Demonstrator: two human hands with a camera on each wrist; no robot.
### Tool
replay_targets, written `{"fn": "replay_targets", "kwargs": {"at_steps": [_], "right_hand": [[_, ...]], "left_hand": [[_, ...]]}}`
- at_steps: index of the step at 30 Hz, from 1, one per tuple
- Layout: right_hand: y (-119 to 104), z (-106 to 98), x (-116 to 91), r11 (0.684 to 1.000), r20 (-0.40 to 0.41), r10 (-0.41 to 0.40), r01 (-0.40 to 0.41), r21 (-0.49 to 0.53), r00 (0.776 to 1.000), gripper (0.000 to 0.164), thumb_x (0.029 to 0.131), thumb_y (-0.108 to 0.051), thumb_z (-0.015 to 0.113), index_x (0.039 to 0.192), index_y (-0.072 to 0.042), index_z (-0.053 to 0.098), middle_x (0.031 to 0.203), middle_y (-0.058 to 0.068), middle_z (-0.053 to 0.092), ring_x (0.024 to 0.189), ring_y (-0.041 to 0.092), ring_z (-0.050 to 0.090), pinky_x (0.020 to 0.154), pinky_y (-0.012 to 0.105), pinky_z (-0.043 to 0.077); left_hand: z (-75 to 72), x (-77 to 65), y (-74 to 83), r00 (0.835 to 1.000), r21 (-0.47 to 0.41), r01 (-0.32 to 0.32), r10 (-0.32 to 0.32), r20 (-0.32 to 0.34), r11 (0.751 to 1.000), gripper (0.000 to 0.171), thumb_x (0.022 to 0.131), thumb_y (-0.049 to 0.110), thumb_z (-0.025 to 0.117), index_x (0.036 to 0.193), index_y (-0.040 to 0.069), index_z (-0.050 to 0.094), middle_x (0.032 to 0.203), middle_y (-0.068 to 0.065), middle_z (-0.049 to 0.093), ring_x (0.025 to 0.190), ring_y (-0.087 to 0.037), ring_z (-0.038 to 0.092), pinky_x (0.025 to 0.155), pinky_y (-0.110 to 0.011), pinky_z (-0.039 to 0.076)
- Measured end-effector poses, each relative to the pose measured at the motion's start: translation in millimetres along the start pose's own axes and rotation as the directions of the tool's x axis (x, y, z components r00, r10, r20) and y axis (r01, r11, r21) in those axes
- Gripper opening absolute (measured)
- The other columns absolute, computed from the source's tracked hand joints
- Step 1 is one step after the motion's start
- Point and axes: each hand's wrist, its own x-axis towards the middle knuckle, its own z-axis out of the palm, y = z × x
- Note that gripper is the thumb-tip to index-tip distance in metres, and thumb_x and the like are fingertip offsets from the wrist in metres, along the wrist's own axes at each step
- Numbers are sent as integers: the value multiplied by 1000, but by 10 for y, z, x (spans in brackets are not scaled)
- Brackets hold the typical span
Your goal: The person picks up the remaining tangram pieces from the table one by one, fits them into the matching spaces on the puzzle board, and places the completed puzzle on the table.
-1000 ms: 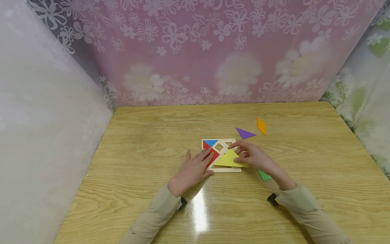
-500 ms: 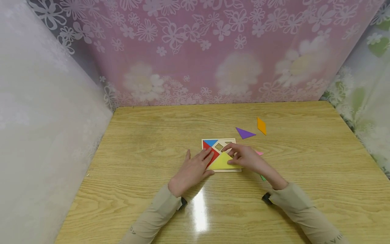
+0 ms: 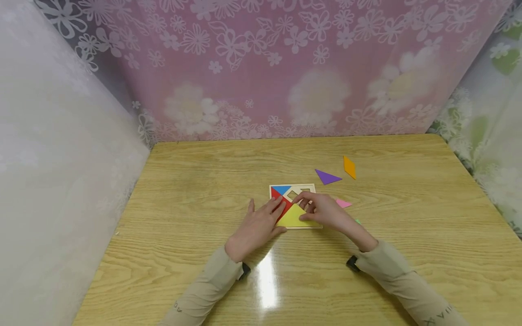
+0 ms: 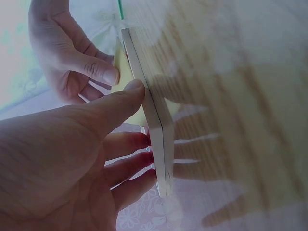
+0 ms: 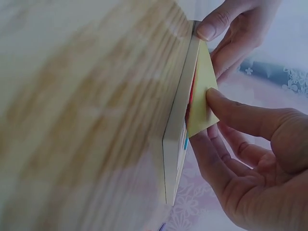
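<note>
A wooden tangram board [image 3: 307, 185] lies on the table with a red triangle [image 3: 288, 206] and a blue triangle [image 3: 280, 189] in it. My left hand [image 3: 254, 232] rests on the board, fingers spread over the red triangle and thumb at the near edge. My right hand [image 3: 328, 212] pinches a yellow triangle [image 3: 292, 218] between thumb and fingers. That yellow triangle [image 5: 203, 89] is tilted in the right wrist view, its far corner close to the board and its near end raised. Bare cutouts show beyond the right fingers, partly covered by them.
Behind and right of the board lie a purple triangle [image 3: 327, 177] and an orange parallelogram [image 3: 349, 168]. A pink piece [image 3: 343, 203] and a green piece [image 3: 358, 221] show from behind the right hand and forearm. Floral curtains [image 3: 261, 68] border the table [image 3: 195, 190].
My right hand has moved left with the yellow triangle and brought it down over the board's lower part. The pink piece has come into view. My left hand has stayed in place.
</note>
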Motion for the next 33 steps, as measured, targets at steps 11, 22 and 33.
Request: {"fn": "replay_targets", "kwargs": {"at_steps": [11, 22, 33], "right_hand": [[-13, 31, 24, 996, -23, 11, -13, -88, 1000, 35, 73, -10, 77, 104, -10, 61, 84, 5, 62, 68, 10, 56, 61, 24, 45], [-36, 53, 39, 979, -12, -5, 2, -206, 1000, 41, 73, -13, 77, 111, -9, 61, 85, 4, 59, 62, 6, 49, 57, 23, 40], [-24, 37, 36, 978, -26, 10, -15, -208, 1000, 33, 74, -15, 76, 104, -8, 63, 79, 0, 58, 64, 8, 51, 57, 22, 40]], "left_hand": [[24, 22, -15, 1000, -14, 7, -7, 17, 1000, 68, 89, 51, 50, 144, 14, 33, 149, -1, 29, 135, -15, 31, 103, -62, 22], [44, 40, -24, 1000, 2, 9, -10, 25, 1000, 68, 89, 52, 49, 144, 15, 32, 150, -1, 28, 135, -15, 31, 103, -62, 22], [46, 31, -27, 1000, 8, 6, -6, 16, 1000, 68, 89, 52, 49, 144, 16, 33, 149, 0, 29, 136, -15, 29, 103, -62, 22]]}}
